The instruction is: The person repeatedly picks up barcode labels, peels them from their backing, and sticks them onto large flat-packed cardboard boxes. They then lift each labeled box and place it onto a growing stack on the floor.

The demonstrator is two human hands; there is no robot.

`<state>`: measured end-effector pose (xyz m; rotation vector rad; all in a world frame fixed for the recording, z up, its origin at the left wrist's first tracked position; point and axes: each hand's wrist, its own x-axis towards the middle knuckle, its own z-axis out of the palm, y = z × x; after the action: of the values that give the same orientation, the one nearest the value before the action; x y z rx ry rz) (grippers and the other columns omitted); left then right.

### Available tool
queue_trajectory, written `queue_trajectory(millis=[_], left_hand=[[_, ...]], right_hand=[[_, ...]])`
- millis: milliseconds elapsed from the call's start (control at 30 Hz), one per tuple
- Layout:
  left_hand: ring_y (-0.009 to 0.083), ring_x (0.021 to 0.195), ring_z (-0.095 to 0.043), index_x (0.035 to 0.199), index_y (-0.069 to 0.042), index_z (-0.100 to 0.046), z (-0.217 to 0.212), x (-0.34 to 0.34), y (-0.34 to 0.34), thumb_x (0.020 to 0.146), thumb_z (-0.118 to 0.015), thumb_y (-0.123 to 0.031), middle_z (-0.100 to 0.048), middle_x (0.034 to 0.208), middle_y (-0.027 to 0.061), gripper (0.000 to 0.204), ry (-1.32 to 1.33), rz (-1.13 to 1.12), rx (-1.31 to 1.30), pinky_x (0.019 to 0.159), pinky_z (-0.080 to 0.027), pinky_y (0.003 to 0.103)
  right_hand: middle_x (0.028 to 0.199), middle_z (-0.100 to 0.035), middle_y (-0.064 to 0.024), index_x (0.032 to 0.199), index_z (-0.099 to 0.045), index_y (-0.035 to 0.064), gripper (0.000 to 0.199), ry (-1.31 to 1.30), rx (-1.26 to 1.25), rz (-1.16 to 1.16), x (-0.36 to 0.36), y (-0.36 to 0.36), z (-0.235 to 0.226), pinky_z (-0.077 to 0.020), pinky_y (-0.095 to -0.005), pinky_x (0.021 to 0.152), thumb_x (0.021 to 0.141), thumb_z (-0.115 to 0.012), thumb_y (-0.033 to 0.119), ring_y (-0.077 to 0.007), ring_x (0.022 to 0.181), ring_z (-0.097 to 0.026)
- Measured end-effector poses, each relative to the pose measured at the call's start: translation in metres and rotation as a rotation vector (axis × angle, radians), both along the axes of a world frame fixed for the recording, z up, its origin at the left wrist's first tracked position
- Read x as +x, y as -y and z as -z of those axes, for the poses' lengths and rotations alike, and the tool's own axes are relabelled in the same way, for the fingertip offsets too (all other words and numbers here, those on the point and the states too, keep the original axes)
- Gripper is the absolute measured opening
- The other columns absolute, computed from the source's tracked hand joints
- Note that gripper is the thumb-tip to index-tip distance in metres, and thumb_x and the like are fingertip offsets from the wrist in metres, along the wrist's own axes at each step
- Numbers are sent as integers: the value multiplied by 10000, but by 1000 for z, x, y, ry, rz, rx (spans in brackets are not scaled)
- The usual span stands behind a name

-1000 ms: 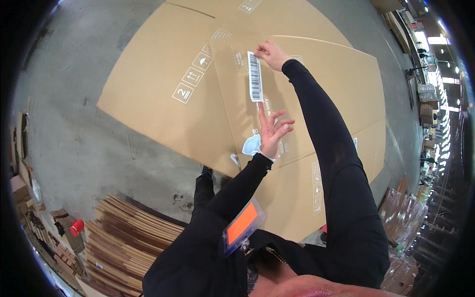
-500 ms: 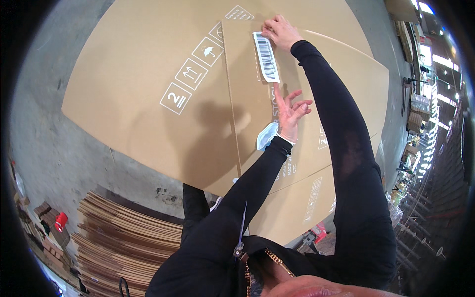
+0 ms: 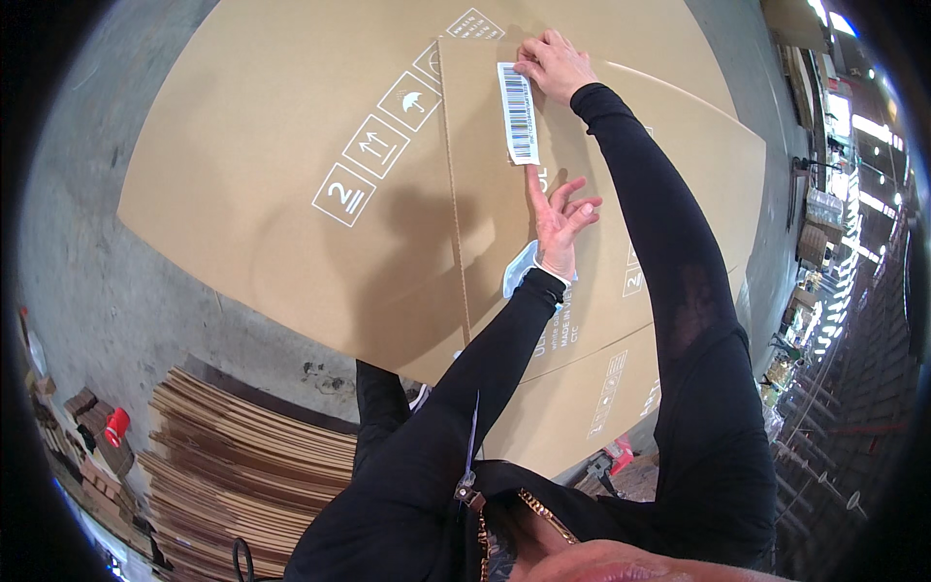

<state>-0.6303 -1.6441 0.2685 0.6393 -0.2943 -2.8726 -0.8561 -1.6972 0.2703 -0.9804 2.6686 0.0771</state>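
Note:
A white barcode label (image 3: 518, 114) lies lengthwise on a large brown cardboard box (image 3: 272, 145), over the flap right of a long seam. My right hand (image 3: 557, 66) is closed at the label's far end, fingertips gripping its top corner. At the near end, the stretched index finger of my left hand (image 3: 557, 228) touches the label's lower edge; the other fingers of that hand are spread and hold nothing. Under my left wrist, a light blue piece (image 3: 519, 272), seemingly a face mask, lies on the cardboard, partly hidden.
Flat cardboard sheets (image 3: 242, 466) are stacked on the floor at lower left. A red object (image 3: 117, 427) sits among brown blocks farther left. Grey concrete floor (image 3: 87, 233) surrounds the box. A red and black tool (image 3: 611, 461) shows beyond the box's near edge.
The label's near end has swung left, so the label now lies over the dashed outline printed on the box. My left hand moved slightly left with it; my right hand stays at the far end.

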Motion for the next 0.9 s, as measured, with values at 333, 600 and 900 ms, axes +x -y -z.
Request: queue_trajectory(millis=[333, 600, 900], left_hand=[[258, 1012, -610, 1485, -346, 87, 10, 1, 2, 839, -645, -101, -494, 1285, 179, 1006, -23, 36, -52, 836, -503, 359], [209, 974, -614, 1498, -309, 41, 7, 2, 0, 798, -684, -95, -518, 1251, 182, 1030, -2, 37, -6, 831, -483, 335], [263, 1039, -592, 1488, -320, 93, 14, 6, 4, 834, -639, -124, -479, 1293, 184, 1001, -41, 79, -37, 869, -478, 391]], right_hand=[[1072, -543, -42, 976, -617, 203, 266, -60, 13, 6, 6, 5, 4, -385, -495, 894, 871, -586, 447, -232, 1118, -517], [1037, -567, -132, 1019, -552, 48, 653, -216, -67, 116, -17, -11, 16, -469, -400, 829, 699, -717, 592, -283, 1003, -576], [1368, -423, -136, 1336, -418, 88, 769, -175, -238, 4, 3, -18, 14, -273, -567, 1053, 819, -526, 648, -313, 1260, -431]])
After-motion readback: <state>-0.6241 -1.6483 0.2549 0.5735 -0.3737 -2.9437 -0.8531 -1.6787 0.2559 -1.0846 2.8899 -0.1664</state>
